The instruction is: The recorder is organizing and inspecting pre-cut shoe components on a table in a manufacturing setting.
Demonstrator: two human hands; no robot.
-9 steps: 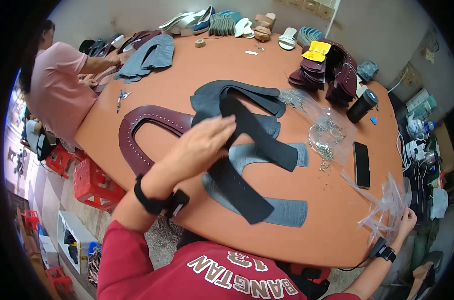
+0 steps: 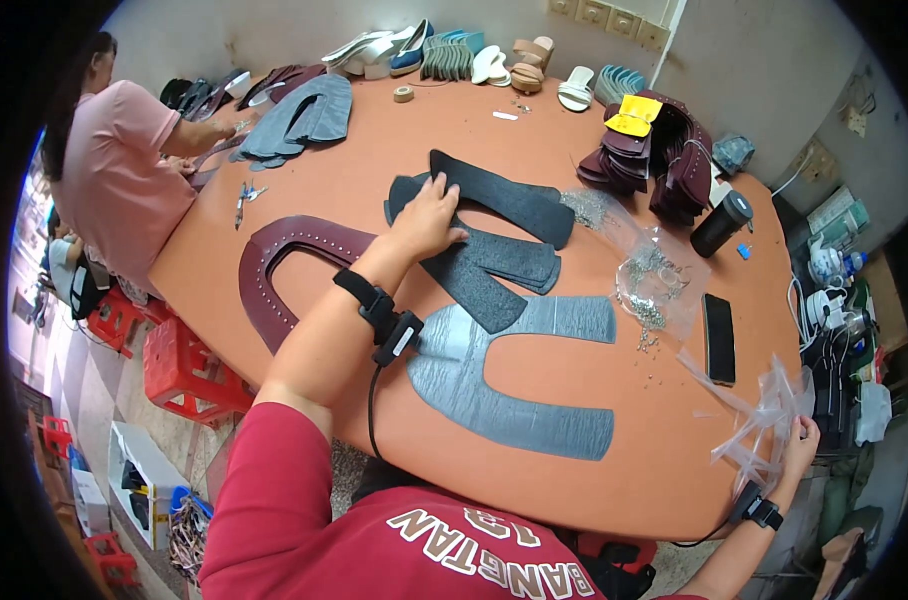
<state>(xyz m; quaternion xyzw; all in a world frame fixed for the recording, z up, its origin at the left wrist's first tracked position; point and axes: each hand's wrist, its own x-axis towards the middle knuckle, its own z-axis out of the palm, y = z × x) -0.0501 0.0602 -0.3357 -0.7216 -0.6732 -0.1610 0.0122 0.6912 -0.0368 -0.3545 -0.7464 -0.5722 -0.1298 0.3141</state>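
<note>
My left hand point(image 2: 429, 220) is over the far pile of dark U-shaped shoe-upper pieces, its fingers and thumb gripping the bend of a dark U-shaped piece point(image 2: 499, 195). The legs of that piece spread over others of its kind point(image 2: 514, 255). In front of me a shiny grey U-shaped piece point(image 2: 444, 365) lies flat, fully uncovered. At the right table edge, my right hand point(image 2: 802, 437) is closed on a bunch of clear plastic strips point(image 2: 764, 425). A maroon studded U-shaped upper point(image 2: 264, 270) lies left of my left forearm.
Metal studs in clear plastic bags point(image 2: 649, 285), a phone point(image 2: 719, 338) and a black bottle point(image 2: 722, 224) are at the right. Behind them stands a maroon upper stack point(image 2: 684, 165). Sandals point(image 2: 529, 65) line the wall. A person in pink point(image 2: 124, 180) works at far left, near red stools point(image 2: 189, 365).
My left hand has carried the dark U-shaped piece away from me, off the grey one and onto the far pile. My right hand stays on the plastic strips.
</note>
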